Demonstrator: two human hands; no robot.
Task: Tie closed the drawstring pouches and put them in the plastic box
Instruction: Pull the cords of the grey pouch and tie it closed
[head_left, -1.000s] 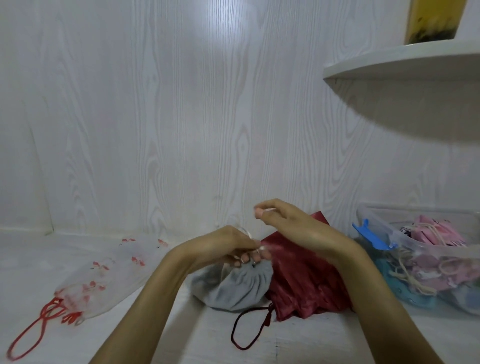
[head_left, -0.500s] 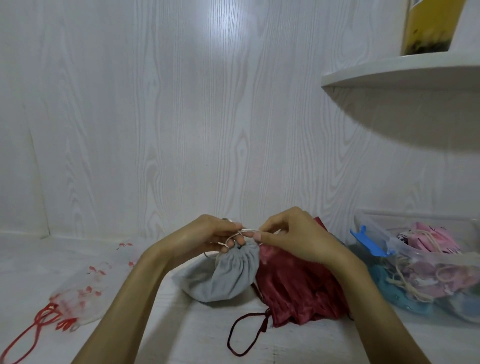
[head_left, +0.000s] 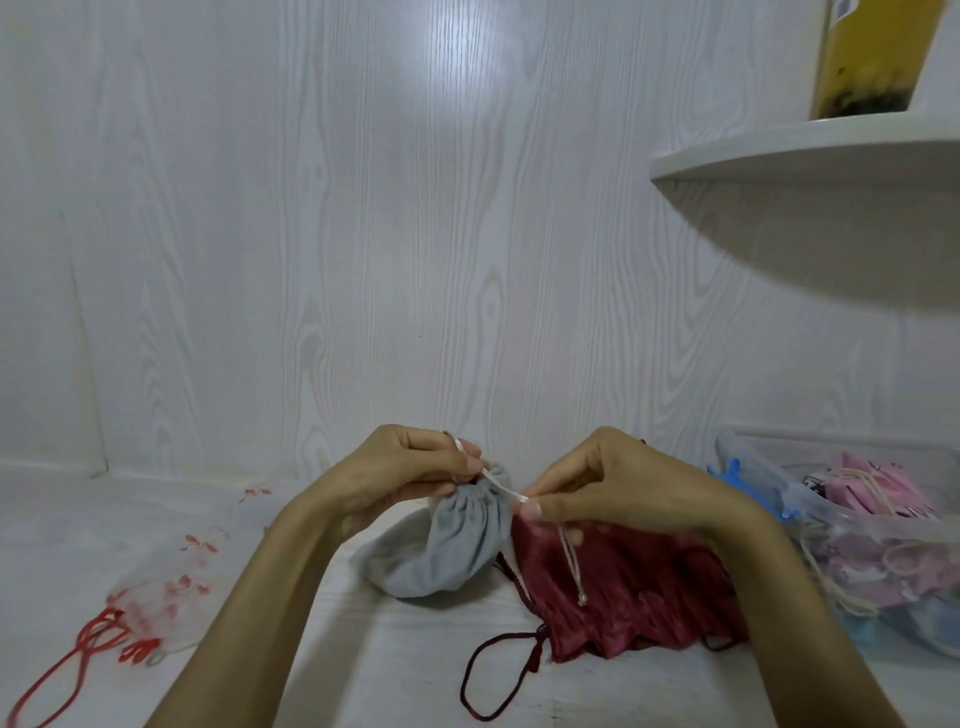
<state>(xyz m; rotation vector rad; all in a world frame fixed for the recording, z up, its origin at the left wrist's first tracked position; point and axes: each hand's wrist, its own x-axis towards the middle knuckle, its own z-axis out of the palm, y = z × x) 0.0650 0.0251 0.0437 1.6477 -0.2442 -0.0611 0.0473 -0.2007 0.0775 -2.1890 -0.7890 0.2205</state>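
The white drawstring (head_left: 497, 488) of the grey pouch (head_left: 447, 545) was pinched taut by the left hand (head_left: 410, 467) and right hand (head_left: 602, 488), both grips pressed together.

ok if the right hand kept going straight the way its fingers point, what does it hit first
The right hand points left, pinching the white cord. Straight on, its fingers would probably first meet the gathered neck of the grey pouch, then the left hand behind it, though depth is hard to judge.

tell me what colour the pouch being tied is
Light grey pouch, with a white drawstring; the head view shows it.
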